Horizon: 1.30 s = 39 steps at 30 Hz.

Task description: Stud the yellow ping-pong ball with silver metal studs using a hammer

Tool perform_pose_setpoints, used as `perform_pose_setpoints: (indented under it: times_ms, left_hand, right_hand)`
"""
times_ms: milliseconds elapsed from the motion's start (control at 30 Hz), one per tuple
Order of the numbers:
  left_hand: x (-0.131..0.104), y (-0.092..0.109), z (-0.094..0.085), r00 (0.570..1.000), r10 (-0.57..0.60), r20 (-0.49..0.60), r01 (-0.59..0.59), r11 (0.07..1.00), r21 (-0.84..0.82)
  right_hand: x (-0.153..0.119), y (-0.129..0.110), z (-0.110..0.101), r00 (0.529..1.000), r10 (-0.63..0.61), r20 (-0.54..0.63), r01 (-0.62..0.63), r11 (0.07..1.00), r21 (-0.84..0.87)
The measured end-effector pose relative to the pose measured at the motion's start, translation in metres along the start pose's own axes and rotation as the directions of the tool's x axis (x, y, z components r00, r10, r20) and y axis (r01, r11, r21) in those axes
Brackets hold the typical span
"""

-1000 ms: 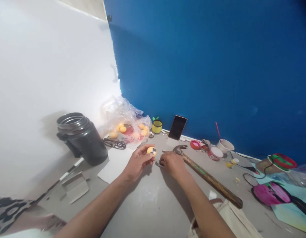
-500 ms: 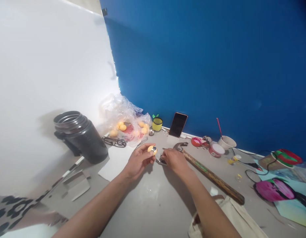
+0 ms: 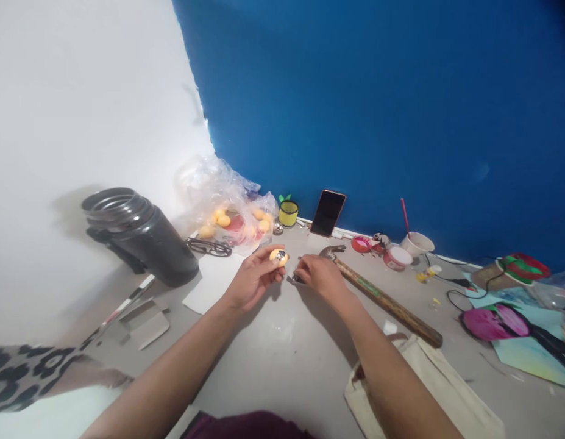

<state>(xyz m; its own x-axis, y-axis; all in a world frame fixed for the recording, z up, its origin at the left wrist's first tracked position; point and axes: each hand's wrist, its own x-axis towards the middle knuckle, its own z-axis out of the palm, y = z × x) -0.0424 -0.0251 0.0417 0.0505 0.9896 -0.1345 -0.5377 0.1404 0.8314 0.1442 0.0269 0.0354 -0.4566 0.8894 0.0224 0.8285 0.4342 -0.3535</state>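
My left hand [image 3: 256, 275] pinches a small yellow ball [image 3: 278, 258] between thumb and fingers; a patch of dark and silvery bits shows on its face. To its right, my right hand [image 3: 319, 275] is closed low over the grey table [image 3: 282, 366], its fingertips at a small dark thing [image 3: 298, 279] too small and covered to name. Just beyond that hand lies the head of a hammer [image 3: 387, 300], whose wooden handle slants toward the right front. White paper [image 3: 213, 281] is left of my left hand.
A dark flask [image 3: 142, 235], glasses [image 3: 209, 246] and a clear bag [image 3: 227, 201] of yellow balls stand left. A phone [image 3: 328, 212] leans on the blue wall. Cups [image 3: 418, 244], paint pots and a cloth bag [image 3: 423, 390] are right. A person's patterned sleeve [image 3: 26, 375] is far left.
The view has tipped down, so things appear higher and a dark red garment shows at the bottom. Both hands keep nearly the same places and the yellow ball stays in my left hand.
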Motion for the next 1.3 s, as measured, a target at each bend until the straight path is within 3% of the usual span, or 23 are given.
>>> perform_pose_setpoints:
  times_ms: [133, 367, 600, 733, 933, 1133, 1300]
  left_hand:
    - [-0.001, 0.003, 0.002, 0.999, 0.003, 0.052, 0.001, 0.997, -0.076]
    - [-0.003, 0.007, 0.003, 0.996, 0.02, 0.091, -0.013, 0.997, -0.078]
    - [-0.008, 0.007, 0.006, 0.989, 0.126, 0.084, -0.135, 0.983, 0.124]
    - [-0.009, 0.006, 0.007, 0.989, 0.132, 0.07, -0.143, 0.972, 0.186]
    - [-0.009, 0.003, 0.007, 0.988, 0.148, 0.047, -0.155, 0.951, 0.267]
    - [-0.011, 0.001, 0.011, 0.972, 0.236, 0.019, -0.221, 0.875, 0.432]
    - [-0.012, 0.002, 0.011, 0.973, 0.228, 0.036, -0.214, 0.832, 0.513]
  right_hand:
    - [0.0, 0.008, 0.002, 0.998, -0.013, -0.06, 0.029, 0.963, 0.267]
    - [0.001, 0.015, 0.004, 0.996, 0.086, -0.036, -0.046, 0.786, 0.617]
    - [-0.002, 0.011, -0.009, 0.99, 0.13, 0.047, -0.096, 0.4, 0.912]
    - [-0.005, 0.01, -0.013, 0.997, 0.046, 0.066, -0.075, 0.233, 0.969]
    - [-0.006, 0.005, -0.015, 0.999, 0.02, 0.045, -0.046, 0.083, 0.995]
    - [-0.007, -0.004, -0.015, 0.998, 0.01, 0.064, -0.065, 0.04, 0.997]
    - [-0.009, -0.008, -0.015, 0.997, 0.014, 0.077, -0.078, 0.042, 0.996]
